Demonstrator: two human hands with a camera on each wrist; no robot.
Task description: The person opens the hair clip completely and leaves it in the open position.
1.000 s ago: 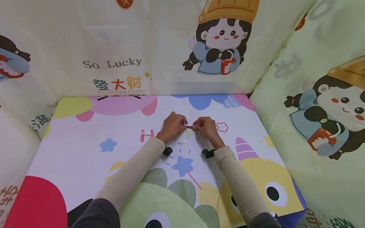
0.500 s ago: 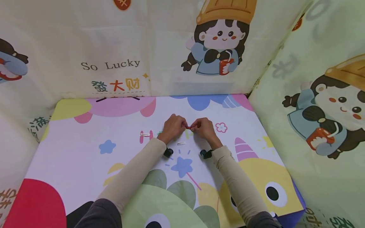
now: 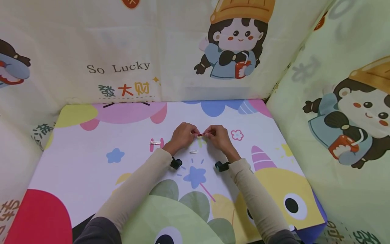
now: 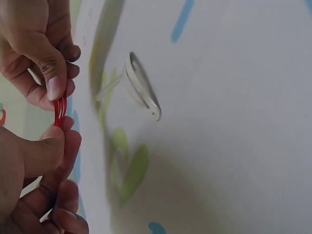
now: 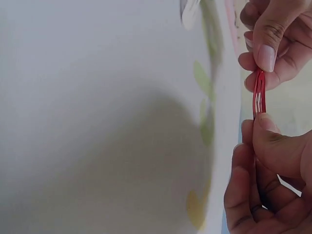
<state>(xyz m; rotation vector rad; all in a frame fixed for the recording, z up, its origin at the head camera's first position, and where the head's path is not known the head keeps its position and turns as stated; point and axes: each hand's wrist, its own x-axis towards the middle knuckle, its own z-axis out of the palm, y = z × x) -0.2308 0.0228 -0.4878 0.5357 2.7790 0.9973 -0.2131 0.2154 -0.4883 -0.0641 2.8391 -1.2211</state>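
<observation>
A small red snap hair clip is stretched between my two hands over the table, its slim metal prongs showing in both wrist views. My left hand pinches one end between thumb and fingertip. At the other end, the thumb and index finger of my right hand pinch it too. The middle of the clip stays visible between the thumbs, while both ends are hidden under the fingers. On the table nearer to me lies a white snap hair clip, bent in an arc in the left wrist view.
To the left, more white hair clip pieces lie over a printed pink letter. The table has a cartoon-printed cover with a star wand and animal faces. Printed cloth walls enclose it at the back and sides.
Both hands keep pinching the red hair clip in nearly the same spot. My left wrist and forearm have shifted slightly left. The white clips have not moved.
</observation>
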